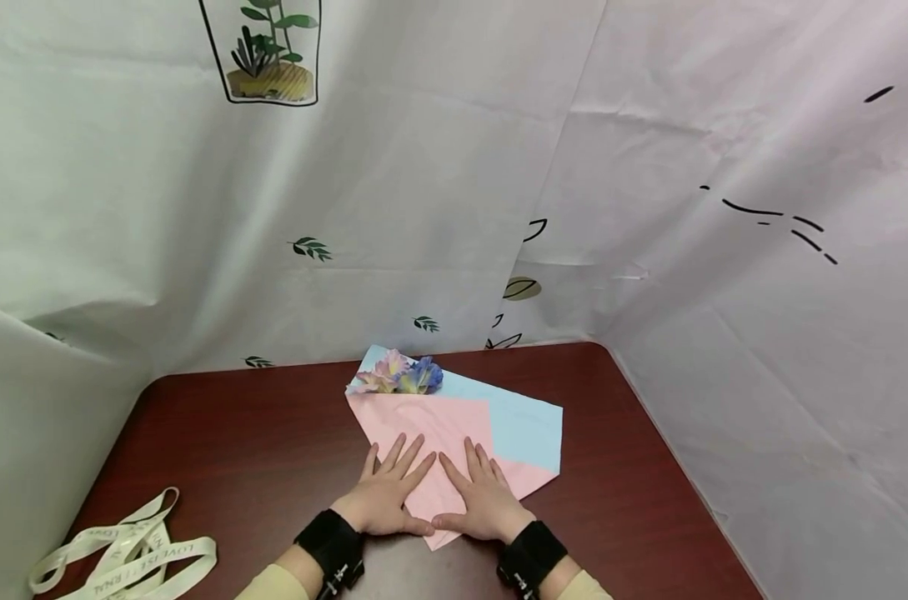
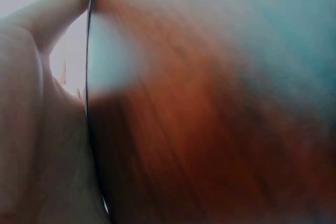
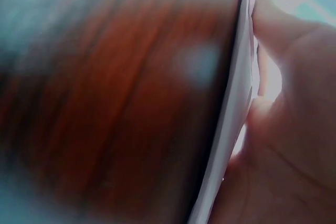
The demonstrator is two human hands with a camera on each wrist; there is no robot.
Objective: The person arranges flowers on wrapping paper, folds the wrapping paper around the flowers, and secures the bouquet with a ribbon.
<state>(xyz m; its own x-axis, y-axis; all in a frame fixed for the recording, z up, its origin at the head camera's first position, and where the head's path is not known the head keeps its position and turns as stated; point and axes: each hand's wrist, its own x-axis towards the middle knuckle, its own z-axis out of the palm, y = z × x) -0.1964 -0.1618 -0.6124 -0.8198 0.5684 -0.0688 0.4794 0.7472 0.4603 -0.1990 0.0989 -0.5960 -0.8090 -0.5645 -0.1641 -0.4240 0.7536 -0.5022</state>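
– While both hands are bearing down on the folded paper (image 1: 438, 417), how are the fingers lying?

– Spreading wide, gripping nothing. Left hand (image 1: 382, 500) and right hand (image 1: 491, 504) are pressing on its pink face, thumb tips nearly meeting by the near point.

– How is it looking to handle?

– Judging by eye: light, thin, bending easily, probably sliding on the smooth wood. Flowers (image 1: 401, 377), showing at the far left, are looking fragile. I'd be taking hold around the narrow near end, keeping off petals and the blue panel (image 1: 529, 429) at right.

– Where is it lying?

– Mid-table, its far left corner reaching the far edge of the table (image 1: 273, 433), close under the patterned cloth (image 1: 438, 167).

– Room?

– Tightening on the far side; tabletop is stretching wider left and right. Lettered ribbon (image 1: 153, 554) is lying loosely looped at near left, well apart.
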